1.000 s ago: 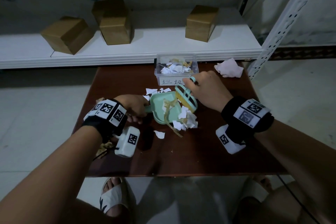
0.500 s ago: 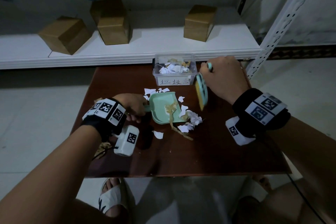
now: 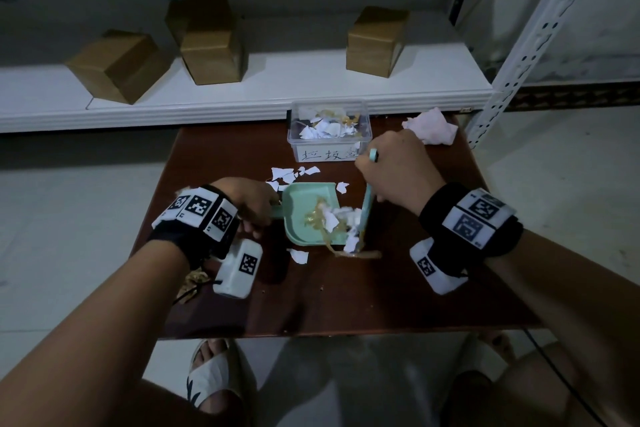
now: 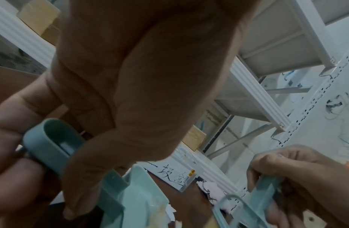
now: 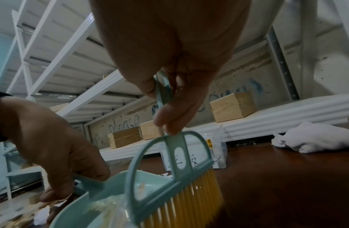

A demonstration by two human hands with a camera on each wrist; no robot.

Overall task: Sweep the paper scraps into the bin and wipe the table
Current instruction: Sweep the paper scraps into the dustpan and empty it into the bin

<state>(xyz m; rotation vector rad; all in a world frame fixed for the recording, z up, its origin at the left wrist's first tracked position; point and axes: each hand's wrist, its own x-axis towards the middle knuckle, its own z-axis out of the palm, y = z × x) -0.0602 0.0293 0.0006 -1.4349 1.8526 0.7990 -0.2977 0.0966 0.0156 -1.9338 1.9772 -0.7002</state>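
Ideally, left hand [image 3: 252, 204] gripping the dustpan [image 3: 308, 215] flat, right hand [image 3: 394, 170] clasping the brush [image 3: 367, 211] drags scraps [image 3: 341, 220] toward nine o'clock.

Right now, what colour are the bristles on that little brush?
Yellow, set in a pale green frame; the brush bristles show best in the right wrist view.

You get dim, grainy light | straight lines bow at wide-angle edges | wrist views blur up close | soft shadows.
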